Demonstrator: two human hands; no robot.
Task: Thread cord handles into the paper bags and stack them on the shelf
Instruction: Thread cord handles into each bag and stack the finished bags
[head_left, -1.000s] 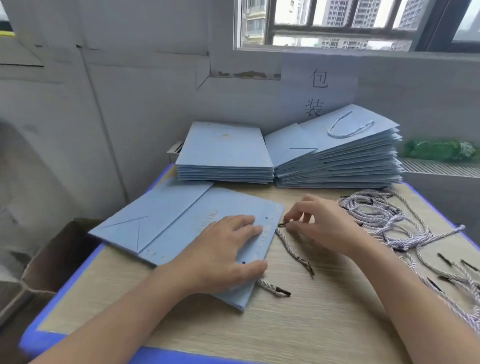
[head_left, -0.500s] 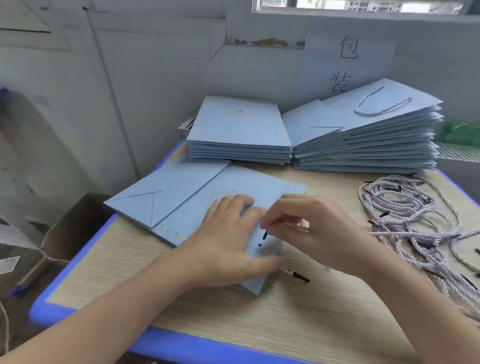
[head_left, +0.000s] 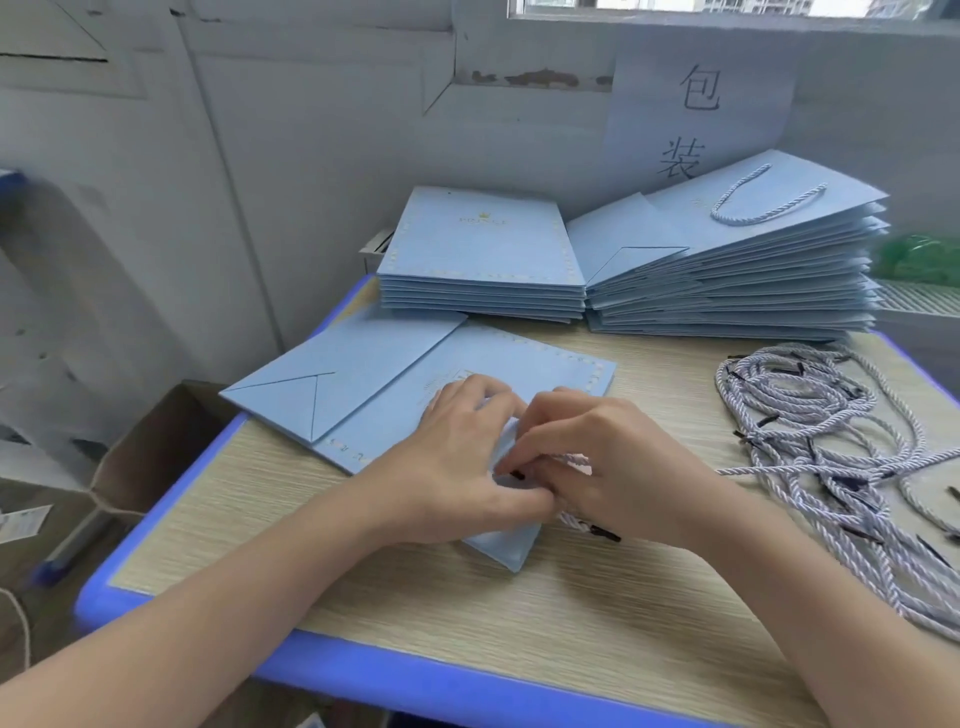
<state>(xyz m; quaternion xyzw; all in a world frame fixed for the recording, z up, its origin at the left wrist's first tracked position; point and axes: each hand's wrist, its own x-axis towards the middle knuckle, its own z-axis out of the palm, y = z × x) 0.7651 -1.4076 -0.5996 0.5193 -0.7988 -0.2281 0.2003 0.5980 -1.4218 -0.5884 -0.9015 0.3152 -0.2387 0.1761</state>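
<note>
Left hand: the left hand lies on the flat paper bag at mid-frame, its thumb curled round the bag's near edge and its fingers on top, holding the mouth steady.
Right hand: the right hand is closed in a pinch on the cord, its fingertips right against the left hand's at the bag's edge; a black tip shows between them.
Cord: one end is at the pinch, the other end trails out below the right hand onto the table, black tip showing.
Handling, bag: light, thin paper that creases easily and slides on the smooth top; best pinned flat near the punched edge, as I judge it.
Handling, cord: soft and limp, so only the stiff black tip can be pushed through a hole; take hold just behind that tip.
Spare cords: a tangled heap of loose cords lies at the right of the frame, well apart from the bag; pulling one could drag others.
Stacks: an unthreaded stack and a finished stack with a handle on top sit at the upper middle, against the wall.
Edges and room: the bag's near corner is near the table's front; bare table lies lower centre, and the table's left edge drops to a cardboard box.
</note>
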